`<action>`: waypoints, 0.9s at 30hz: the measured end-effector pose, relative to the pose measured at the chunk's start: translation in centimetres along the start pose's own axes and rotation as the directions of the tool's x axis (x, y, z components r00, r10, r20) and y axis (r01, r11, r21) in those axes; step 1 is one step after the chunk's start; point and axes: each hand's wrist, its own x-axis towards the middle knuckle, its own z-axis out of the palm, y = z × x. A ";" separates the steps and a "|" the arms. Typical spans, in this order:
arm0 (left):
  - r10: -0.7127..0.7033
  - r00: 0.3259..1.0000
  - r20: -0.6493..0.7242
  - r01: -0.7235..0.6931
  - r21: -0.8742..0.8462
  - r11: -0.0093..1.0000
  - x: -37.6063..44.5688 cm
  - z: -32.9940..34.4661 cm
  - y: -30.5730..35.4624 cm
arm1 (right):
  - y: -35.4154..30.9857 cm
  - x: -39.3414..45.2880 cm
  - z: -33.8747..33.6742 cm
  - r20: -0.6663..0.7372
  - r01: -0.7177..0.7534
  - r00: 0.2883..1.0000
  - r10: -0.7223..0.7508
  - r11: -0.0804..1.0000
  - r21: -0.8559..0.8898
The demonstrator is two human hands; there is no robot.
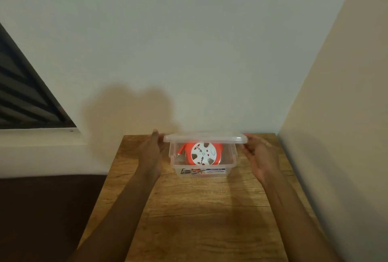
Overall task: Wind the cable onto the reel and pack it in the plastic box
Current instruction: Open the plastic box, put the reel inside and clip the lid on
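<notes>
A clear plastic box (pixel 231 162) stands at the far end of the wooden table (pixel 205 219). Inside it lies the white reel (pixel 203 153) with the orange cable (pixel 187 152) wound around it; a cable end sticks out toward the box's left wall. The clear lid (pixel 204 138) hangs just above the box, over its far rim. My left hand (pixel 152 152) holds the lid's left end. My right hand (pixel 259 154) is at the lid's right end, fingers curled toward it; I cannot tell whether they touch it.
The table stands in a corner, with a pale wall (pixel 189 51) right behind the box and a beige wall (pixel 346 135) along the right. A dark slatted window (pixel 21 93) and its sill are at the left, with dark floor below.
</notes>
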 end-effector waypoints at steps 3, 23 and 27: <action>-0.019 1.000 0.011 0.018 0.108 0.994 1.1 0.4 -0.1 | 0.2 1.7 0.2 -0.051 -0.008 0.999 0.005 0.998 -0.063; 0.125 0.991 -0.056 -0.068 0.587 0.807 6.3 -0.6 -5.4 | 5.9 6.3 0.2 0.003 0.053 0.998 -0.069 0.731 -0.680; 0.100 0.995 -0.001 -0.080 0.589 0.805 6.4 -1.1 -6.0 | 5.9 6.7 -0.1 0.020 0.060 0.998 -0.066 0.703 -0.708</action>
